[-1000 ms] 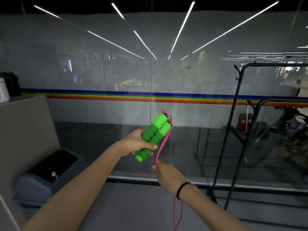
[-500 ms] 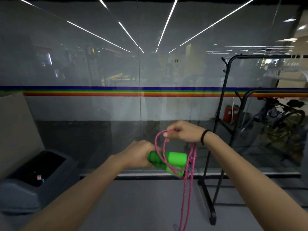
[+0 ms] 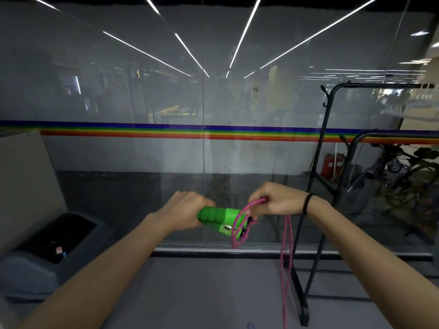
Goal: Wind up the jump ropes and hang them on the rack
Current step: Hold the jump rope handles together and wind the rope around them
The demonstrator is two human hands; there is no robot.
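Observation:
My left hand grips two green jump rope handles held side by side and lying nearly level, ends pointing right. A pink braided rope loops around the handle ends. My right hand, a black band on its wrist, pinches the rope just right of the handles, and the slack hangs down from it toward the floor. A black metal rack stands to the right, behind my right forearm.
A glass wall with a rainbow stripe runs straight ahead. A dark grey bin sits low on the left beside a beige partition. Bicycles and a red extinguisher stand behind the glass at right.
The handles went from upright to level. My right hand came up from below and carried the rope around the handle ends, forming a loop there.

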